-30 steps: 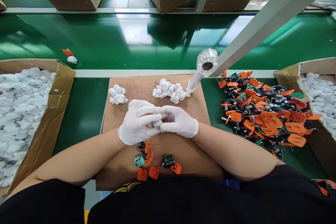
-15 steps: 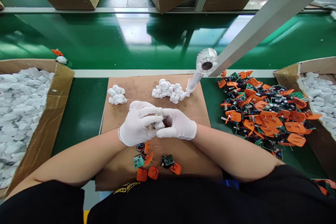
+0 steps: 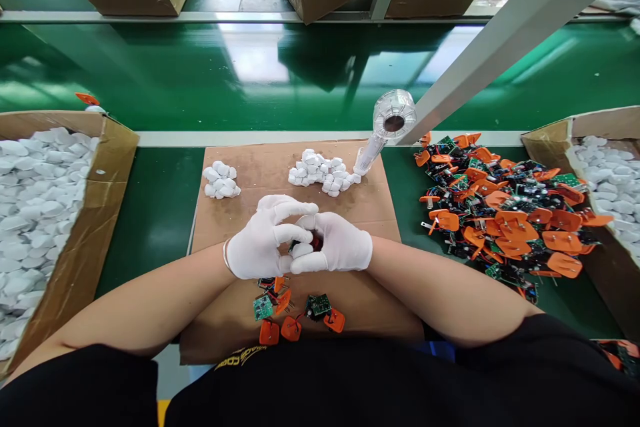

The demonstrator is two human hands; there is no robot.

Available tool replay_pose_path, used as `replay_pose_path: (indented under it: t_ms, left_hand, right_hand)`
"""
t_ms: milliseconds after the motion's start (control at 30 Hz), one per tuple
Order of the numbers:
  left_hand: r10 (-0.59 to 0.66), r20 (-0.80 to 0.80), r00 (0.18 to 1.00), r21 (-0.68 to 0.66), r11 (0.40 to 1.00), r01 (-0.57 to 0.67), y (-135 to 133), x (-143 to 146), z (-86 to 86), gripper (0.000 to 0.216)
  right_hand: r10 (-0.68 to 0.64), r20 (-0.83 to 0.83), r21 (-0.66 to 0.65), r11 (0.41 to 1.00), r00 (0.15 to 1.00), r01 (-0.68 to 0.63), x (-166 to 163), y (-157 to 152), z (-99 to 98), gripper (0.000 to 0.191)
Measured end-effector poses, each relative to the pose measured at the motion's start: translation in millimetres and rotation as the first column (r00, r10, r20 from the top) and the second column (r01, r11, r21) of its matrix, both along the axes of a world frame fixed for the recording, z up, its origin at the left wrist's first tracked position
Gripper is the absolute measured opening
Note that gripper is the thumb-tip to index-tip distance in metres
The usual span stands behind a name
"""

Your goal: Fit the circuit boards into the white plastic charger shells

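My left hand [image 3: 263, 240] and my right hand [image 3: 340, 243], both in white gloves, meet over the middle of a cardboard sheet [image 3: 280, 173]. Their fingers are curled together around a small part [image 3: 311, 240] that shows dark and reddish between them; most of it is hidden. Just below my hands lie a few orange plug plates with green circuit boards [image 3: 295, 310]. Two heaps of small white plastic shells [image 3: 323, 172] [image 3: 221, 180] sit further back on the sheet.
A big pile of orange plates and circuit boards [image 3: 500, 213] lies to the right. Cardboard boxes of white shells stand at left [image 3: 107, 167] and right [image 3: 547, 137]. A clear plastic tool [image 3: 393, 117] leans by a slanted metal post [image 3: 505, 33]. A green conveyor belt [image 3: 250, 73] carries one orange-and-white piece [image 3: 87, 100].
My fingers have shifted around the small part, baring more of it between the hands. The orange-and-white piece on the belt has travelled to the left.
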State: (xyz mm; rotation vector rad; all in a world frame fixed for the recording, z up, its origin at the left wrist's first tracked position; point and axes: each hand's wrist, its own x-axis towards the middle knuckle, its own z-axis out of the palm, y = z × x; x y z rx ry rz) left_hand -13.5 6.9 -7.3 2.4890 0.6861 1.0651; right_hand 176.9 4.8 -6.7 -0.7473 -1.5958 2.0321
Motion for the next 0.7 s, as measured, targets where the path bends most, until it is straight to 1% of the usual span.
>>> replay_pose_path:
  t_ms: [100, 200, 267, 333, 367, 433, 500, 567, 633, 700]
  left_hand:
    - [-0.013, -0.063, 0.998, -0.013, 1.000, 0.012, -1.5, 1.4, 1.9, 0.023]
    - [-0.068, -0.076, 0.995, 0.046, 0.996, 0.072, 0.2, 1.8, 4.1, 0.022]
    - [-0.072, -0.082, 0.994, 0.083, 0.993, 0.079, 2.7, 2.1, 4.9, 0.019]
    - [-0.069, -0.098, 0.993, 0.086, 0.993, 0.077, 5.2, 3.3, 5.4, 0.019]
    - [-0.071, -0.100, 0.992, 0.083, 0.993, 0.079, 6.3, 4.1, 5.5, 0.020]
    - [-0.094, -0.064, 0.994, 0.094, 0.991, 0.100, 7.4, 5.8, 5.5, 0.023]
    - [-0.103, 0.004, 0.995, 0.110, 0.989, 0.102, 7.0, 6.6, 4.8, 0.020]
    - [-0.088, 0.050, 0.995, 0.093, 0.992, 0.083, 5.5, 5.5, 3.6, 0.018]
    - [-0.057, 0.064, 0.996, 0.058, 0.997, 0.053, 3.7, 3.1, 2.3, 0.020]
    - [-0.037, 0.064, 0.997, 0.034, 0.999, 0.035, 2.5, 0.6, 1.5, 0.022]
  right_hand:
    - [0.011, 0.060, 0.116, 0.993, 0.998, -0.018, -0.8, -0.1, -4.4, 0.036]
    - [0.041, -0.008, 0.254, 0.966, 0.999, -0.037, -2.1, 1.2, -9.1, 0.034]
    - [0.055, -0.048, 0.311, 0.950, 0.997, -0.038, -2.8, 1.8, -10.8, 0.033]
    - [0.050, -0.023, 0.352, 0.935, 0.998, -0.039, -3.1, 1.7, -11.0, 0.035]
    - [0.038, -0.003, 0.363, 0.931, 0.999, -0.035, -3.0, 1.4, -10.8, 0.039]
    - [0.012, 0.029, 0.366, 0.930, 1.000, -0.022, -2.5, 0.8, -9.8, 0.048]
    - [0.014, 0.021, 0.350, 0.936, 1.000, -0.021, -1.0, 1.2, -8.7, 0.048]
    - [0.074, -0.016, 0.317, 0.946, 0.997, -0.065, 1.5, 3.3, -7.5, 0.039]
    - [0.151, -0.042, 0.259, 0.956, 0.988, -0.135, 4.7, 6.7, -5.9, 0.026]
    - [0.178, -0.047, 0.202, 0.965, 0.983, -0.165, 7.7, 10.1, -3.9, 0.021]
